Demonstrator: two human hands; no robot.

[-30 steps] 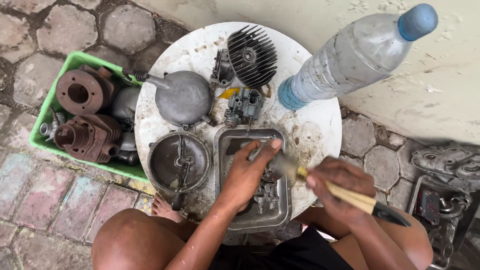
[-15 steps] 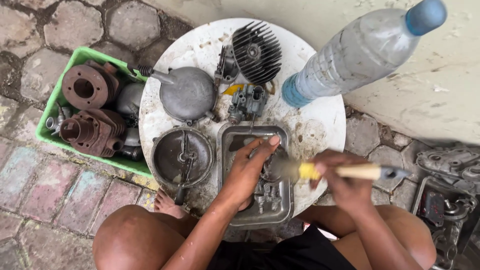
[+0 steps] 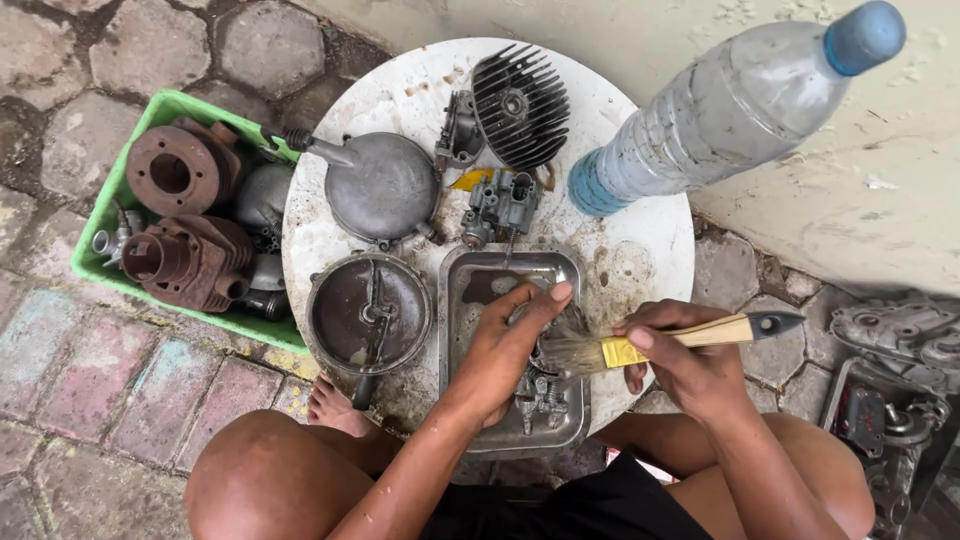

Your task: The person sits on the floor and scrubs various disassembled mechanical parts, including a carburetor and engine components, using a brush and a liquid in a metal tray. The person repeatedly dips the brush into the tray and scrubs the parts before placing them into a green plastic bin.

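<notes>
Here — brush [image 3: 600, 352] between both hands [image 3: 505, 350].

Two hands: left hand [image 3: 500, 350], right hand [image 3: 690, 365]. One paintbrush [image 3: 640, 348], one metal tray [image 3: 470, 300], one plastic bottle [image 3: 730, 110], one green crate [image 3: 105, 215], one round table [image 3: 640, 260], two rusty cylinders [image 3: 170, 170] [image 3: 190, 262].

Seen from above, a round white table [image 3: 640, 260] sits at the centre. At six o'clock a metal tray [image 3: 470, 290] holds a small grey engine part [image 3: 540, 395], perhaps a carburettor. The left hand [image 3: 505, 350] grips it, while the right hand [image 3: 690, 365] holds a paintbrush [image 3: 650, 345], bristles touching the part. At twelve o'clock lies a finned cylinder head [image 3: 520, 105]; at two o'clock stands a plastic bottle [image 3: 730, 105]; at nine o'clock a green crate [image 3: 120, 190] holds rusty cylinders [image 3: 185, 215].
</notes>
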